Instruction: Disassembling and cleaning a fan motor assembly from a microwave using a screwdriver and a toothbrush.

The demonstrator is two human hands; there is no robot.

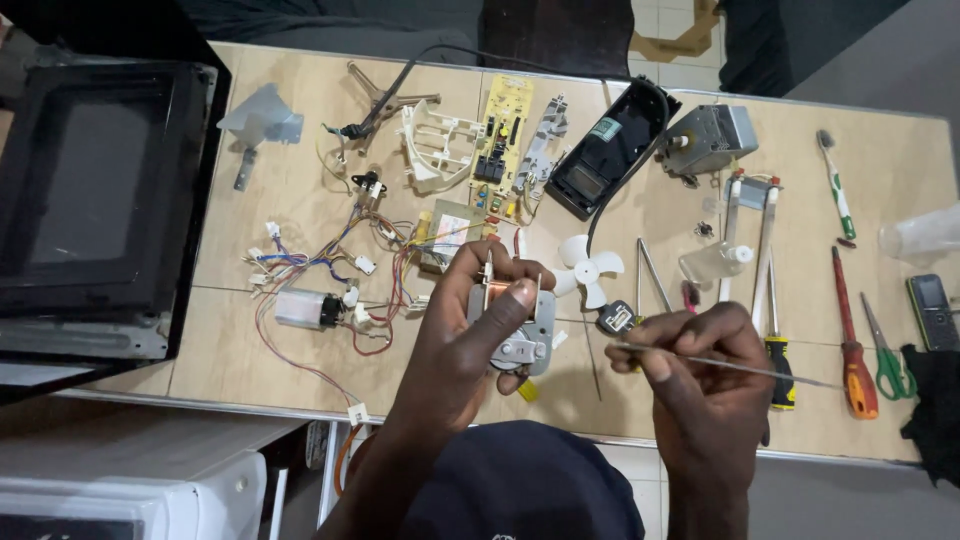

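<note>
Table: pale wood top, strewn with loose parts and tools.
Oven shell: black, at the table's far left edge.
Circuit board: yellow, lying beyond the hands, near a white fan blade.
Left hand: wrapped around a small motor, thumb pressed on its face, held above the table's near edge.
Right hand: fingertips pinched together on a thin metal rod, just right of the motor.
Screwdriver: red-handled, beside green scissors.
</note>
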